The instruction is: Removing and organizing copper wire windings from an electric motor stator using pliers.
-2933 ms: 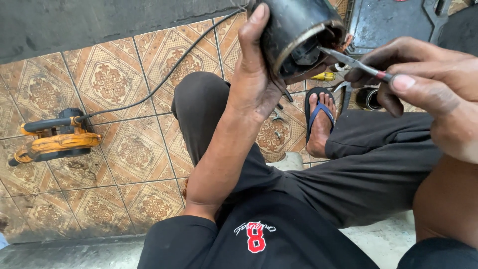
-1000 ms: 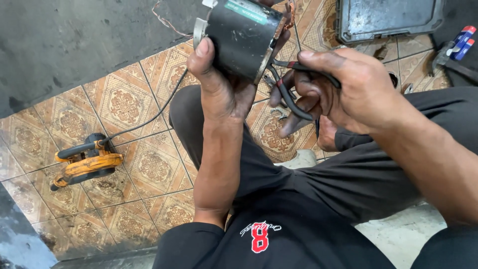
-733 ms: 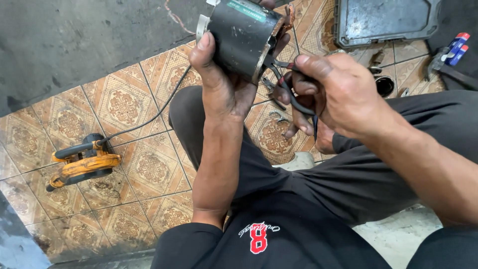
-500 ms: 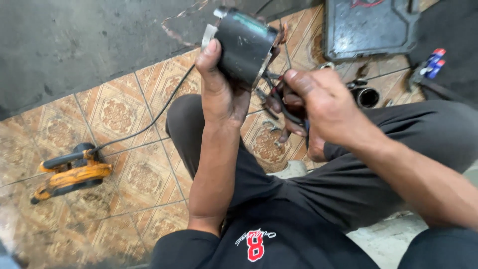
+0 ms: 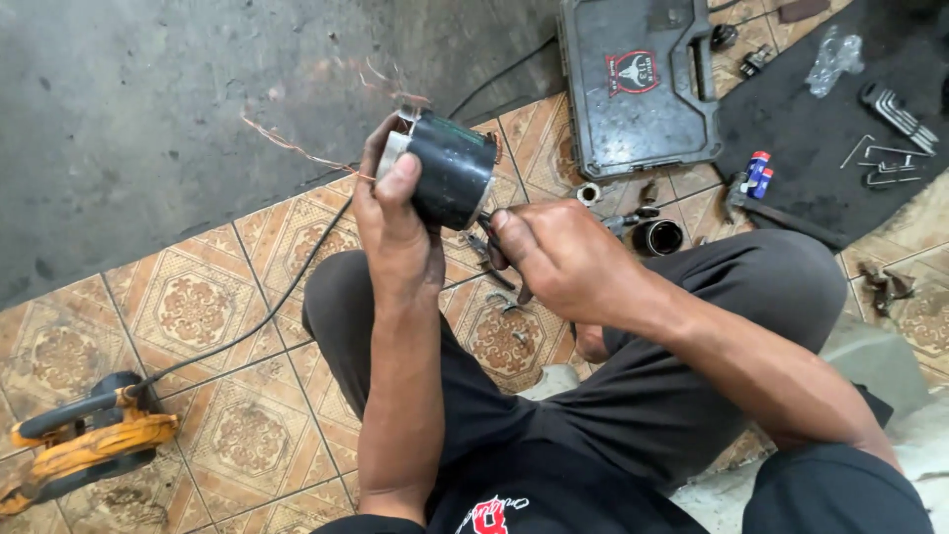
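Patterned floor tiles (image 5: 247, 297) below, bare grey concrete beyond. Held up over the knees: a black cylindrical motor body (image 5: 450, 173), long axis tilted from upper left down to lower right, thin copper wires (image 5: 297, 148) trailing off its far end. Left hand (image 5: 395, 232) wrapped around its side, thumb on top. Right hand (image 5: 563, 257) closed on a dark tool, kind unclear, tip at the near open end. Further out: orange power tool (image 5: 84, 450) at left, grey tool case (image 5: 643, 84), hex keys (image 5: 895, 109) on a black mat.
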